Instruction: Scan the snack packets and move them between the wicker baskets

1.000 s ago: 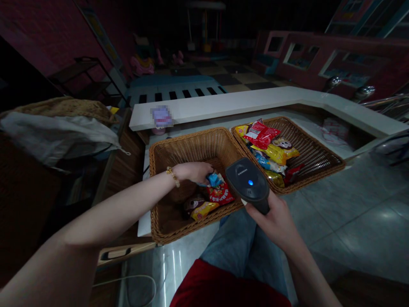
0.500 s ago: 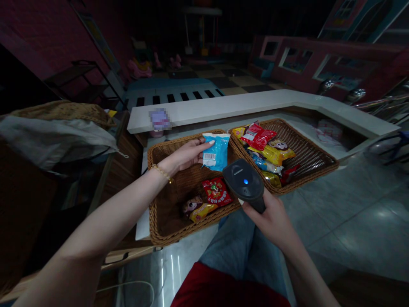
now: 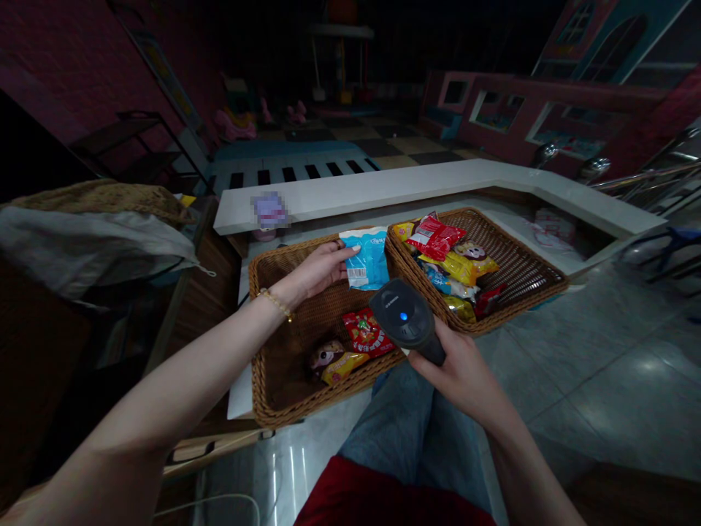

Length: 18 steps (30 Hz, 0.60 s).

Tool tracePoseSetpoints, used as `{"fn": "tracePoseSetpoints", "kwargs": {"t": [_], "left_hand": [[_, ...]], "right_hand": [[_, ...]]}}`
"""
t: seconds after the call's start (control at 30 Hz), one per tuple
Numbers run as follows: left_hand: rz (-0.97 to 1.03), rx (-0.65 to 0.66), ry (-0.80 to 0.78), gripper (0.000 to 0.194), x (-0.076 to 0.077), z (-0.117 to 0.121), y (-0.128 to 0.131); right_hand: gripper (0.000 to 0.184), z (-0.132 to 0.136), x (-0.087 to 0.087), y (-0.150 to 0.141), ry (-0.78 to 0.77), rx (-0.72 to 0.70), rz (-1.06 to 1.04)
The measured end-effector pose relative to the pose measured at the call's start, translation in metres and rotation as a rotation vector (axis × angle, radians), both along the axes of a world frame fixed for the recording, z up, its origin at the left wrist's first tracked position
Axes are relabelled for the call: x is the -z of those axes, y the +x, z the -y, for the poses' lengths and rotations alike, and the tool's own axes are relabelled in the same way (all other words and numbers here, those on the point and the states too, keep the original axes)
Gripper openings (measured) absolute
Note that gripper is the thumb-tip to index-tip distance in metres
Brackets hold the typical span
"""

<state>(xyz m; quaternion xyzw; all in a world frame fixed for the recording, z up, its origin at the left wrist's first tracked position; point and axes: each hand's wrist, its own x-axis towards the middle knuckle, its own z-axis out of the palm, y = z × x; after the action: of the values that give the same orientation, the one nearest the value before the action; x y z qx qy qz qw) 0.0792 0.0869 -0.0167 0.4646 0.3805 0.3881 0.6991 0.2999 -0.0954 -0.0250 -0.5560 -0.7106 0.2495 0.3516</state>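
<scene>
A light-blue and white plastic snack packet [image 3: 368, 261] is raised above the far right part of a brown, rectangular wicker basket [image 3: 255, 351], its barcode facing up near the lower edge. The left grip [image 3: 323, 269] is pinched on the packet's left edge, thumb on top, so most of the packet lies to the right of the fingers. The right grip [image 3: 460, 369] is wrapped round the handle of a black handheld scanner [image 3: 402, 310] with a lit blue spot, its head near the packet's lower right corner.

Inside the basket lie a red printed packet [image 3: 364, 332] and a yellow-and-brown packet [image 3: 336, 363]. Just beside it, a second, darker-bottomed wicker basket [image 3: 534, 259] holds a pile of red, yellow and blue packets [image 3: 449, 267].

Both baskets rest on the pale lower surface of a desk with a raised white ledge [image 3: 438, 179]; a blurred purple object [image 3: 269, 210] stands at the ledge's left end. Beyond, the dim room shows a piano-key mat [image 3: 296, 161], checkered flooring [image 3: 383, 148] and a pink brick wall [image 3: 60, 58]. Shiny grey tiles [image 3: 613, 387] spread to the right.
</scene>
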Motion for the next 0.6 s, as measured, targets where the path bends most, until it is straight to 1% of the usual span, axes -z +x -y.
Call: {"fn": "tracePoseSetpoints", "kwargs": {"t": [0.37, 0.6], "left_hand": [[0.040, -0.039, 0.008, 0.007, 0.0023, -0.0028, 0.0007], [0.054, -0.035, -0.014, 0.011, 0.0034, -0.0031, -0.0005]], "right_hand": [[0.017, 0.0001, -0.0011, 0.0022, -0.023, -0.028, 0.007], [0.016, -0.0005, -0.0014, 0.0029, -0.023, -0.033, 0.024]]}}
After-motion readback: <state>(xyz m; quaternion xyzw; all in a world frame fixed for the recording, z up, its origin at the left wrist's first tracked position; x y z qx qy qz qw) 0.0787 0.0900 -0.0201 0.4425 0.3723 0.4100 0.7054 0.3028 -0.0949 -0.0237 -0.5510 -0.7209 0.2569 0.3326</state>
